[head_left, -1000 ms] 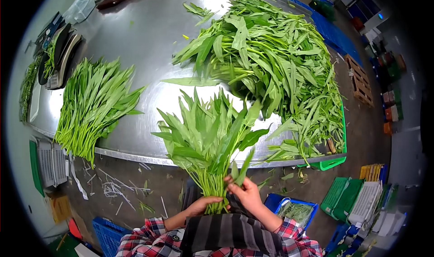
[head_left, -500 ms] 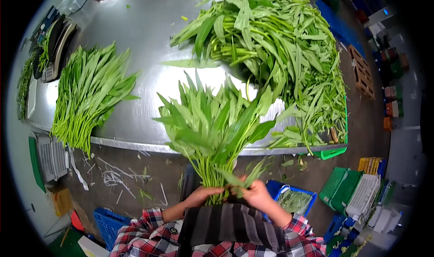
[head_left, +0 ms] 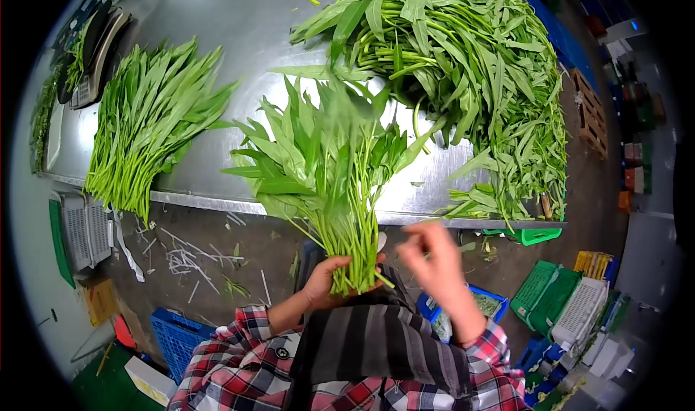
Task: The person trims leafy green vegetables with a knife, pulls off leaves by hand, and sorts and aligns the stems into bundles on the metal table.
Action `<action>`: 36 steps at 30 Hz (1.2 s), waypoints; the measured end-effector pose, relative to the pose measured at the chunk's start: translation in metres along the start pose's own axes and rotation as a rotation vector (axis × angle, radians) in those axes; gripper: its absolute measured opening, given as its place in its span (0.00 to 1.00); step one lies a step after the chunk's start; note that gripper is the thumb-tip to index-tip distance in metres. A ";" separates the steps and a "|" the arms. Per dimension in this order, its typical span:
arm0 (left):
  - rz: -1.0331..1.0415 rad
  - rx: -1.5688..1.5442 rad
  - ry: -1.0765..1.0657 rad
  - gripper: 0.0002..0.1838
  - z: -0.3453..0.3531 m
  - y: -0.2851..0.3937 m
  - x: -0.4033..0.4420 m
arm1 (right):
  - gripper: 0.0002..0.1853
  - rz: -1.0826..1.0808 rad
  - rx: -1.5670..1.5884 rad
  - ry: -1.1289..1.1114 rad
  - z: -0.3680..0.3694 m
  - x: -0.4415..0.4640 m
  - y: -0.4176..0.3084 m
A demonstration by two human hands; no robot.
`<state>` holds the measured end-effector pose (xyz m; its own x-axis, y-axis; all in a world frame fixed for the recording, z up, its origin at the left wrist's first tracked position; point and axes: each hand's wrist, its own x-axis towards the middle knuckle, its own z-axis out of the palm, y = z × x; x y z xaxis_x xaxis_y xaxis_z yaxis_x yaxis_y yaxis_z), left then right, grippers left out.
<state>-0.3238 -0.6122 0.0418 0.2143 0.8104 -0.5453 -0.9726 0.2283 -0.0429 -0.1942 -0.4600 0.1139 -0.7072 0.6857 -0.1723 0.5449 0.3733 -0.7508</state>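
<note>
My left hand [head_left: 318, 286] is closed around the stem ends of a bunch of water spinach [head_left: 340, 223], leaves pointing away from me and resting over the table's near edge. One cut stem sticks out sideways at the bunch's base. Just right of the bunch, apart from it, is my right hand [head_left: 434, 263], its fingers bent and blurred by motion; whether anything is between them I cannot make out. A large heap of water spinach [head_left: 463, 71] covers the table's right side. On the left lies a neatly aligned pile of water spinach [head_left: 148, 121], stems toward me.
The metal table [head_left: 239, 71] ends in a raised front edge. A scale [head_left: 101, 60] stands at its far left. Below on the floor are a blue crate [head_left: 177, 339], white scraps [head_left: 188, 266], a blue bin with greens [head_left: 481, 302] and a green crate [head_left: 539, 295].
My right hand has come away from the stems, moving right and up; the leafy sprig it pinched is no longer seen in it. The bunch stays in my left hand.
</note>
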 end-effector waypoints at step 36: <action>-0.132 -0.011 -0.147 0.16 -0.052 0.005 0.022 | 0.22 -0.548 -0.496 -0.140 0.070 0.054 -0.049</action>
<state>-0.3280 -0.6210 -0.0138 0.3496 0.8442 -0.4063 -0.9362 0.3321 -0.1154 -0.2903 -0.4851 0.0965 -0.9682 0.2470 0.0388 0.2140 0.8988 -0.3827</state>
